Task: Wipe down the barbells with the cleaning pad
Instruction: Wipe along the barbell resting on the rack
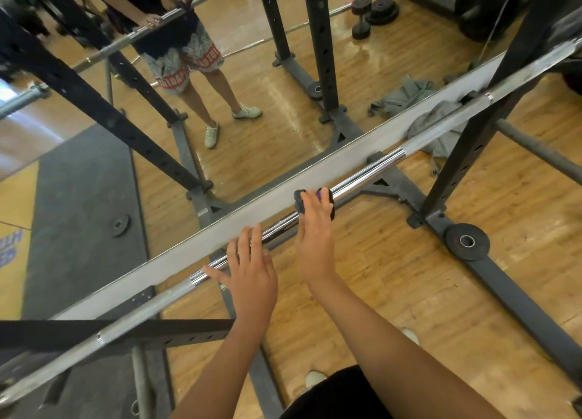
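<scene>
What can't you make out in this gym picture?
Head view only.
Pad: mostly under the right hand; shape unclear.
Bar: both ends blurred, cut off by the frame edges.
Floor lettering: cut by the left edge, unreadable.
Shorts print in the mirror: small, reversed, blurred.

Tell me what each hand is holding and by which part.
The right hand grips the cleaning pad across its top, wrapped over the barbell. The left hand holds nothing; its straight fingers rest on the barbell.
</scene>
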Available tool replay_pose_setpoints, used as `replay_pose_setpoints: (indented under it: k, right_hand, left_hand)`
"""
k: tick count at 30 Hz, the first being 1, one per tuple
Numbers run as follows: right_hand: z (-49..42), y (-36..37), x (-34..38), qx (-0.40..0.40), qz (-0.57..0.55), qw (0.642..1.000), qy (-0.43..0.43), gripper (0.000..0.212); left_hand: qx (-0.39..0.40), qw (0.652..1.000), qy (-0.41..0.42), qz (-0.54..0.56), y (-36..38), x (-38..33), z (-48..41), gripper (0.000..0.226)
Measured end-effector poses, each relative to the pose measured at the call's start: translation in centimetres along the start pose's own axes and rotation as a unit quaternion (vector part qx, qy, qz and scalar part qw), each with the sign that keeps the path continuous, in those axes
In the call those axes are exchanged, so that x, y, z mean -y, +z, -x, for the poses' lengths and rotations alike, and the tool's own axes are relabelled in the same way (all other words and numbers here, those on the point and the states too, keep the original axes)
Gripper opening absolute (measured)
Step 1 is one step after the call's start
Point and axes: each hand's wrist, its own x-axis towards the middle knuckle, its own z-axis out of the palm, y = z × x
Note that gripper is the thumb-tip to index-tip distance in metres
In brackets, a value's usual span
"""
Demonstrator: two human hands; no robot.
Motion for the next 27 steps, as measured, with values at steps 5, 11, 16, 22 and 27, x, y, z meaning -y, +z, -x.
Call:
replay_pose_setpoints:
  k: [5, 11, 16, 22, 27]
  right_hand:
    - [3.1, 1.6, 0.2, 0.09, 0.035, 0.993, -0.074, 0.05]
    - [1.8, 0.1, -0.1, 0.115, 0.065, 0.988, -0.079, 0.047]
    - [0.8, -0.8, -0.1, 0.122, 0.116, 0.979, -0.118, 0.046]
    - [-1.6, -1.9, -0.2, 0.101, 0.149, 0.977, -0.112, 0.048]
    - [-0.9, -1.2, 0.0, 0.159, 0.179, 0.953, -0.185, 0.051]
  left_hand:
    - [-0.008, 1.0, 0.012, -0.013, 0.1, 0.1, -0.2, 0.054]
    - [0.011, 1.0, 0.014, -0.009, -0.6, 0.2, -0.2, 0.058]
    - [0.021, 0.999, 0.025, -0.01, -0.9, 0.3, 0.0, 0.061]
    - [-0.001, 1.0, 0.02, -0.005, -0.8, 0.3, 0.4, 0.057]
    - [-0.017, 1.0, 0.013, 0.007, -0.6, 0.3, 0.4, 0.054]
